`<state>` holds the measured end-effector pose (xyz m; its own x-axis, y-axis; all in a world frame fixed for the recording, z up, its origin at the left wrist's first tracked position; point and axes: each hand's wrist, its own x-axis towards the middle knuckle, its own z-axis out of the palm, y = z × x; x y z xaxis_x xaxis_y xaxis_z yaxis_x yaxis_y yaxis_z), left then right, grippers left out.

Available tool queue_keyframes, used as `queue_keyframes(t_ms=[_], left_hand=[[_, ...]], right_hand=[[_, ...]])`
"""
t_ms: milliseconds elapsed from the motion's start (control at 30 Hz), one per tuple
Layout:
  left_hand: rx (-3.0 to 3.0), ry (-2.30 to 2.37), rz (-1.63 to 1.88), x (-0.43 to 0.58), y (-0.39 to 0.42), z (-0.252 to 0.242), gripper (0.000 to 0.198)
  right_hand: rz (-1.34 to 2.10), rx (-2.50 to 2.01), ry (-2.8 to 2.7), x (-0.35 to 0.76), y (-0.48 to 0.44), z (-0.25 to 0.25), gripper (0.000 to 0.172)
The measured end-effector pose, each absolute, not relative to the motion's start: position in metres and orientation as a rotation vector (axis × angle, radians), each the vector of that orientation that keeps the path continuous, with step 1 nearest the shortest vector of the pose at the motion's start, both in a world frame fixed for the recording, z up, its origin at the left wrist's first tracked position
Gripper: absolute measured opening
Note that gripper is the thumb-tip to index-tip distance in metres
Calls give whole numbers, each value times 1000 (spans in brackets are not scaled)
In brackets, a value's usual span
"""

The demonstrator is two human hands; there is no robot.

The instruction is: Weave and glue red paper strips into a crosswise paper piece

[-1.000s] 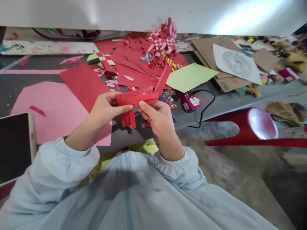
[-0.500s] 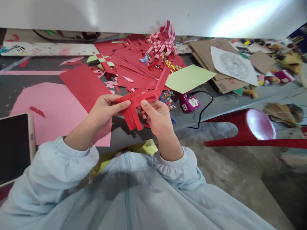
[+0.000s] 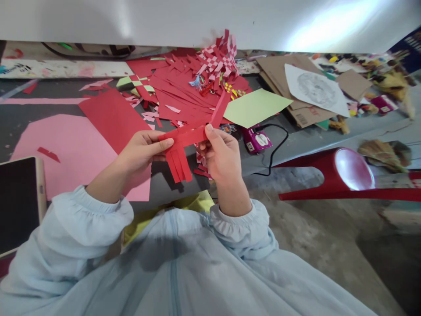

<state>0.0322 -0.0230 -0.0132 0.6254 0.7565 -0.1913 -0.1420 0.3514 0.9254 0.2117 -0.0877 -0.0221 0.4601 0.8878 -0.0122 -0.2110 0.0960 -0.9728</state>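
Note:
Between my two hands is a piece made of red paper strips (image 3: 178, 162), held above the grey table. Several strips hang down from it, and one long strip slants up to the right. My left hand (image 3: 144, 151) pinches the left end, thumb on top and fingers beneath. My right hand (image 3: 220, 151) pinches the right part between thumb and fingers; its lower fingers are curled and partly hidden. Behind the hands lies a heap of red paper (image 3: 180, 94), with pink-and-red woven paper pieces (image 3: 217, 59) on it.
At left lie a pink paper sheet (image 3: 69, 149), a red sheet (image 3: 115, 118) and a tablet (image 3: 19, 202). To the right are a pale green sheet (image 3: 256, 107), a purple box (image 3: 258, 139) with a black cable, cardboard (image 3: 315, 115) and a drawing (image 3: 315, 87). A red chair (image 3: 329, 171) stands beside the table.
My right hand has slid a little to the right and up along the red strip, away from my left hand. More of the strip between the hands shows. The view has shifted slightly.

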Motion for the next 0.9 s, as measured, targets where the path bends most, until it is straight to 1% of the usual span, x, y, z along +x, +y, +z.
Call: queue_keyframes(t_ms=[167, 333, 500, 733, 900], left_hand=[[1083, 733, 583, 32, -22, -11, 32], [1107, 774, 569, 32, -23, -9, 33], [1125, 777, 599, 31, -24, -10, 30], [1102, 773, 604, 32, -26, -9, 29], [1102, 791, 604, 32, -27, -8, 30]], right_hand=[[912, -1230, -752, 219, -84, -20, 42], [877, -1212, -721, 222, -84, -16, 31], [898, -1242, -720, 222, -86, -13, 26], [942, -1253, -730, 223, -87, -15, 29], [1025, -1354, -861, 227, -91, -18, 39]])
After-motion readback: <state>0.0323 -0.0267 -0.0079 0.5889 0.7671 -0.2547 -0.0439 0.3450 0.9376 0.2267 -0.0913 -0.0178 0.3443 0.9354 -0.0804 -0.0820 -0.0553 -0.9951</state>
